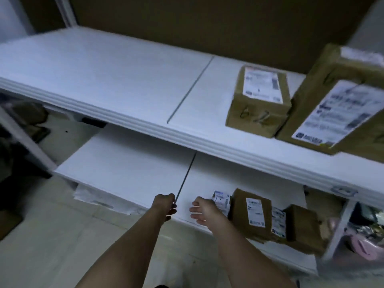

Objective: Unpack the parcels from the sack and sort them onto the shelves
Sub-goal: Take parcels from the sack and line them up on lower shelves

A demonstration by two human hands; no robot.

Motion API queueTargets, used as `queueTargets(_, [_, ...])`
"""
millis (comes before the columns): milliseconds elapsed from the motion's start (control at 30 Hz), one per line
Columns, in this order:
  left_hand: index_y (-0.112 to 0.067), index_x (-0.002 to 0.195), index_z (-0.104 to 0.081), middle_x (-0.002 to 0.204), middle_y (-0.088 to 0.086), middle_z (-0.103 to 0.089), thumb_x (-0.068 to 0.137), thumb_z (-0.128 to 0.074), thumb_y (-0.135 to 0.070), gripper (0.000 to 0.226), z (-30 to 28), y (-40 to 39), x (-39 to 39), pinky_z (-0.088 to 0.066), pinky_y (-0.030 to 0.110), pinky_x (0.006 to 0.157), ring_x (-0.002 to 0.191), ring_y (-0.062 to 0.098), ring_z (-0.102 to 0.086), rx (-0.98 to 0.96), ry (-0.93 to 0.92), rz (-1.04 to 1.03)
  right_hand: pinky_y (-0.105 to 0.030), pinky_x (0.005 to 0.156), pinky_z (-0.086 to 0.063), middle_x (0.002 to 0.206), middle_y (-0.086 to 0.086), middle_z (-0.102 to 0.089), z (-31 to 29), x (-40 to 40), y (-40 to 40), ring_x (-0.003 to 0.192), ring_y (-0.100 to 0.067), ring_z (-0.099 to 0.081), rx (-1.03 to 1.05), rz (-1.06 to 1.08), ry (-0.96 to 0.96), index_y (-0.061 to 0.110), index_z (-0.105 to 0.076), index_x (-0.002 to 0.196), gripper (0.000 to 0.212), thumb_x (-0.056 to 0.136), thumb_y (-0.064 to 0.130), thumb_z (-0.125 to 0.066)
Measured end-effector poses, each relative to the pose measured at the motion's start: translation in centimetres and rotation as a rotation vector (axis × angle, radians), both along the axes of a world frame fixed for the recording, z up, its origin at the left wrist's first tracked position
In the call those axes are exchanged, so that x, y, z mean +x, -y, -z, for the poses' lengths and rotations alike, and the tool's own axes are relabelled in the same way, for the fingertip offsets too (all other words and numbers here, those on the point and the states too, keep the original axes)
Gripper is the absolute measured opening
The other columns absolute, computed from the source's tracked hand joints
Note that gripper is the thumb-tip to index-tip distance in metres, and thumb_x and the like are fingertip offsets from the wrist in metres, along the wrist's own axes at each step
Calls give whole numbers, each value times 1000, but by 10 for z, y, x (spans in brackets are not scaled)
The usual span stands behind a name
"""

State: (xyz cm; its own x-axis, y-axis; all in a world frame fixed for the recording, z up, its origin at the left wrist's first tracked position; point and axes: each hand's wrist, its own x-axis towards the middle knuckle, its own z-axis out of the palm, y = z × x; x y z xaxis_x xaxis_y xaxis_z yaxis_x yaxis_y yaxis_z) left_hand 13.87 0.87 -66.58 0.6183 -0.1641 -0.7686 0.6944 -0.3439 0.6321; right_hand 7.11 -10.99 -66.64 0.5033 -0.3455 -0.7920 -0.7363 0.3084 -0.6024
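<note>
Two white shelves face me. On the upper shelf (116,84), at the right, stand a small brown box (257,104) marked by hand and a larger labelled brown box (340,104). The lower shelf (128,167) carries several brown and white labelled parcels at its right, among them a brown packet (251,213) and a darker one (303,227). Both my arms reach down to the lower shelf's front edge. My left hand (165,205) holds nothing, its fingers loosely curled. My right hand (202,210) is empty with fingers spread, just left of a small white parcel (221,199). No sack is in view.
The pale tiled floor (52,246) lies below the lower shelf. Dark objects sit in the shadow at the left (27,121). A clear bin with pink and mixed items (363,235) stands at the right under the upper shelf. A white upright post (27,140) is at the left.
</note>
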Motion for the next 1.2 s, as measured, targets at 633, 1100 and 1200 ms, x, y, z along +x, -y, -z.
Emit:
queueTargets(633, [-8, 86, -53, 79, 7, -58, 95, -44, -20, 17, -288, -267, 55, -38, 27, 68, 68, 19, -56, 35, 216, -694, -22, 57, -33, 88, -9, -62, -291, 156, -235, 61, -18, -52, -111, -750, 244, 10, -54, 88, 11, 90, 18, -47])
queueTargets(1100, [-8, 83, -48, 73, 9, -52, 100, -43, -19, 21, -335, -566, 113, -42, 25, 48, 61, 20, -50, 11, 338, -1014, -18, 42, -32, 76, 2, -60, -309, 273, -554, 55, -11, -52, -134, -1105, 308, 19, -53, 82, 21, 95, 30, -41])
queueTargets(1200, [-8, 98, -49, 90, 11, -60, 100, -43, -24, 17, -334, -619, 127, -46, 29, 65, 74, 23, -57, 44, 289, -1037, -19, 45, -33, 74, 1, -60, -311, 292, -607, 55, -12, -52, -137, -1123, 321, 19, -54, 82, 19, 94, 28, -43])
